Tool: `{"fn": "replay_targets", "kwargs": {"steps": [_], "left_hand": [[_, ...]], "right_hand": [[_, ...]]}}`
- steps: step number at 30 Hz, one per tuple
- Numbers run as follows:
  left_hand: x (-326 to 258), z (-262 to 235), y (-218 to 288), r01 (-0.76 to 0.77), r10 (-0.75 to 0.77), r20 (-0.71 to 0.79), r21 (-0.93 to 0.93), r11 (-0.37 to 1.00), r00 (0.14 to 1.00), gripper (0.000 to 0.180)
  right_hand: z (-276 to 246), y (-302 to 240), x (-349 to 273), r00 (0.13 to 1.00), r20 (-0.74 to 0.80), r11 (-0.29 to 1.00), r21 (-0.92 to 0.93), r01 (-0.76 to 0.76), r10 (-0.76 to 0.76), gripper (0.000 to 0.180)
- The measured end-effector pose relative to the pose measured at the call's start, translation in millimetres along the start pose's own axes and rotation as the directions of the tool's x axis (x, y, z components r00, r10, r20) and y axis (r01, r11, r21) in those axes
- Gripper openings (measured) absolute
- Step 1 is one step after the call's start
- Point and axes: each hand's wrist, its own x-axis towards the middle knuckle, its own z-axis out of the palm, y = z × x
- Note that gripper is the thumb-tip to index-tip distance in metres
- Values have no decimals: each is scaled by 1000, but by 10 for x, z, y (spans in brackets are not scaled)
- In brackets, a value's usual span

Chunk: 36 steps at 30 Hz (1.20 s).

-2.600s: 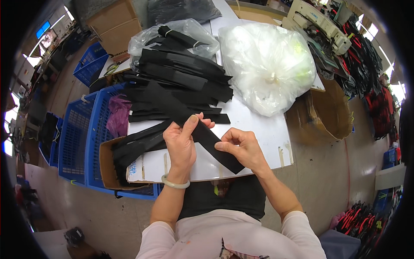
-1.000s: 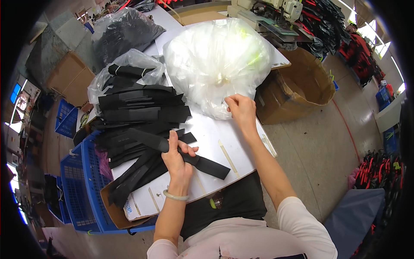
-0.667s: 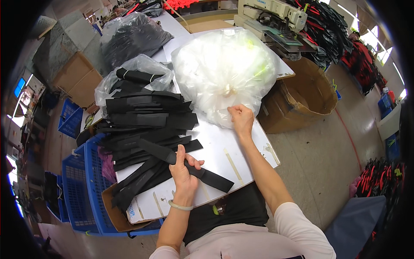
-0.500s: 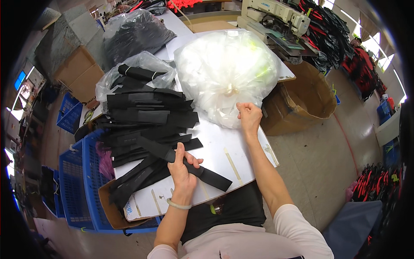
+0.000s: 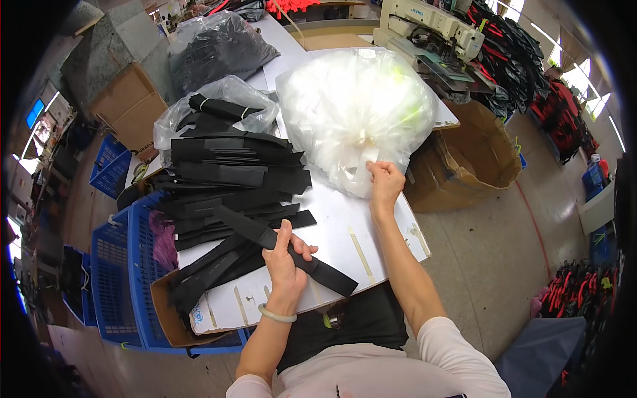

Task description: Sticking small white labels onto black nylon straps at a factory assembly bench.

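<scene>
A long black fabric strip lies across my left hand, gripped between the palm and curled fingers with the thumb up. Its far end rests over a pile of similar black strips on the table's left side. My right hand is pinched at the front of a big, full clear plastic bag, just below its gathered mouth. Something whitish shows by those fingertips, but what they hold cannot be made out. The white tabletop lies beneath.
Blue plastic crates and a small cardboard box stand along the table's left edge. A large open carton is at the right. Farther back are a sewing machine and a bag of dark material.
My right hand stays pinched at the bag's front, shifted very slightly, and more whitish material shows by its fingertips. The left hand still holds the strip, and the whole view has shifted slightly.
</scene>
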Motion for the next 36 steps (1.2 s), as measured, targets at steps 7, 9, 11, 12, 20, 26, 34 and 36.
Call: {"fn": "replay_targets", "kwargs": {"steps": [7,9,11,12,20,26,34,36], "left_hand": [[-1,174,18,-10,-3,176,76,997,984,19],[13,282,67,-51,37,250,51,997,968,21],[16,215,152,-66,55,265,33,997,963,25],[12,133,198,-53,40,328,31,998,944,26],[-126,101,28,31,-60,475,70,997,878,23],[-249,-56,258,-172,107,366,151,973,924,19],[-284,73,401,-205,136,411,130,970,901,24],[-307,81,459,-234,182,431,71,970,884,26]], "right_hand": [[-290,-562,-469,840,441,946,212,245,-317,13],[-312,-707,-570,787,591,984,133,119,-175,8],[-248,-792,-633,552,833,973,108,-204,23,10],[-177,-802,-700,517,856,962,110,-249,36,12],[-390,-826,-805,474,864,966,-52,-254,171,16],[-260,-780,-1092,405,912,998,51,40,-63,23],[-125,-642,-984,339,941,970,91,-224,-10,20],[-89,-515,-948,354,935,962,122,-244,-29,22]]}}
